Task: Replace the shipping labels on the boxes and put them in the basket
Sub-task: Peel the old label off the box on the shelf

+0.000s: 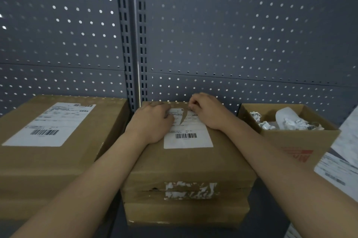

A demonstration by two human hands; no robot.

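A brown cardboard box [186, 162] stands in the middle on top of another box. On its top is a white shipping label [188, 137] with a barcode, torn by a slit down from its far edge. My left hand [151, 123] rests on the label's left side with fingers curled on it. My right hand [207, 111] pinches the label's far edge beside the tear. A second, larger box [58, 152] with an intact label [52, 123] stands to the left.
An open cardboard box [294, 141] at the right holds crumpled label scraps [290, 121]. White sheets [337, 172] lie at the far right. A grey pegboard wall [213, 34] closes off the back.
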